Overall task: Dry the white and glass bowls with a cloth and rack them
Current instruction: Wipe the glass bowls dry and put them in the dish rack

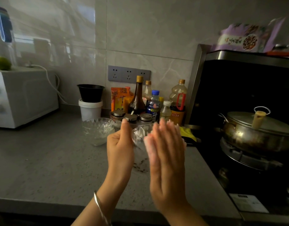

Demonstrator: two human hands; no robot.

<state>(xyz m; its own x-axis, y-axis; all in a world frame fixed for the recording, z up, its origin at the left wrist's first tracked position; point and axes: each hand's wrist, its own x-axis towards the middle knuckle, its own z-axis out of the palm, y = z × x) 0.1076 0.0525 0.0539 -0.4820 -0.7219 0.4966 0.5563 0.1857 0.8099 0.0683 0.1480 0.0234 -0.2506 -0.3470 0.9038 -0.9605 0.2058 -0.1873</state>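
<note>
drying looks to be midway. the left hand (120,149) holds a glass bowl (140,145) up above the counter (42,160), thumb raised along the bowl's near-left side and the other fingers curled round behind it, as far as the glass lets me see. the right hand (165,154) is flat against the bowl's right side with its fingers straight and close together. it is smeared by motion, so i cannot tell whether it pins anything under the palm. a crumpled white wad, probably the cloth (139,133), shows through the glass near the bowl's far rim, and a pale edge peeks out at the right of the right hand. my guess is that this bowl is being wiped now. a second glass bowl (98,131) stands on the counter just to the left and a little farther off, in front of the bottles (137,98). whether it is already dry or waiting its turn cannot be told. no white bowl and no rack are in view, so the white bowl's drying and all the racking seem to be left to do. a lidded pot (258,129) sits on the stove (248,159) at the right.
</note>
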